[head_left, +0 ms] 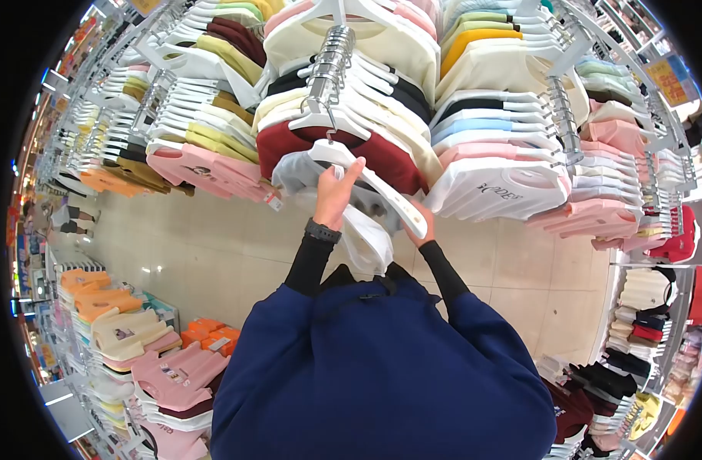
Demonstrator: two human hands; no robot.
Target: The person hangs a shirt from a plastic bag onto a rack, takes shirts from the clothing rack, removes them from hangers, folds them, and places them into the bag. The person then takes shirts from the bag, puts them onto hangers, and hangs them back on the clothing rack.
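A white hanger (385,195) slants across the front of the rack, its hook up near the metal rail. My left hand (335,195), with a dark watch at the wrist, is closed round the hanger's upper part near its neck. At the hanger's lower right end is my right hand (420,224), its fingers partly hidden behind the hanger and cloth. A light grey garment (296,170) hangs beside and behind my left hand. White see-through material (369,239) dangles below it. Directly behind hangs a dark red garment (389,162) on its own white hanger.
Rows of shirts on white hangers fill the racks ahead, with a white lettered shirt (500,188) to the right and a pink shirt (205,170) to the left. Orange packages (210,336) lie at the lower left. Tiled floor (205,245) shows below the racks.
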